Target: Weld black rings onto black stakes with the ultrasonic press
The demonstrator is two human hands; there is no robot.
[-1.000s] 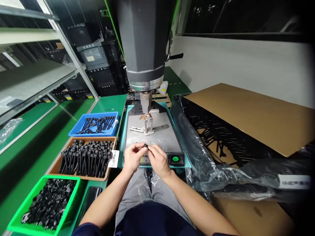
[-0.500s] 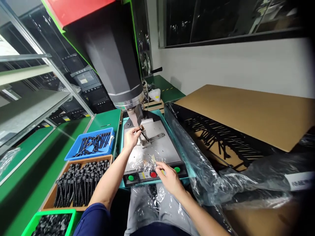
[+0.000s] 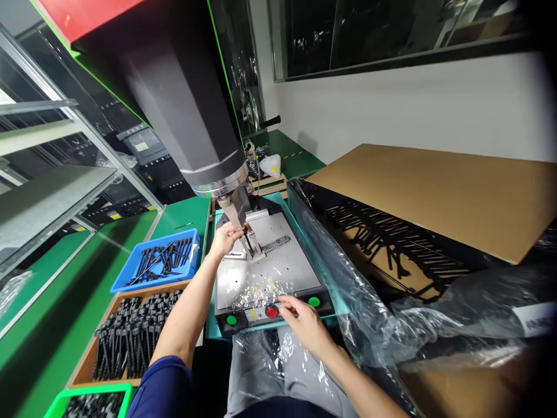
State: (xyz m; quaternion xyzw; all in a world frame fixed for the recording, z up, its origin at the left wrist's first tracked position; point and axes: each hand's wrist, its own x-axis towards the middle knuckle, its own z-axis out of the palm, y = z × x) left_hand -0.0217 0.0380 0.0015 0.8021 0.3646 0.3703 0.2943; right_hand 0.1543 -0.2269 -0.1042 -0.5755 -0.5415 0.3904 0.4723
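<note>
My left hand point(image 3: 225, 239) pinches the top of a slim black rod-like part point(image 3: 248, 242) at the metal fixture point(image 3: 257, 251). The part stands slightly tilted against the fixture; whether it is fully seated, I cannot tell. Close above is the tapered metal horn point(image 3: 230, 210) of the press-like machine point(image 3: 183, 104). My right hand point(image 3: 307, 326) hovers at the front edge of the machine's base plate point(image 3: 278, 267), just right of the red button point(image 3: 271, 312). Its fingers are loosely apart and hold nothing visible.
At left are a blue tray point(image 3: 117, 284) of black rods, an orange-brown bin point(image 3: 80, 371) of black ribbed parts and a green bin point(image 3: 52, 403) of small black pieces. Green buttons point(image 3: 314, 302) flank the red one. A plastic-lined carton point(image 3: 343, 273) with black parts stands right.
The black part has come down from a slant above the fixture to stand more upright against it, my left hand still on it. My right hand stays near the red button. The view has shifted slightly.
</note>
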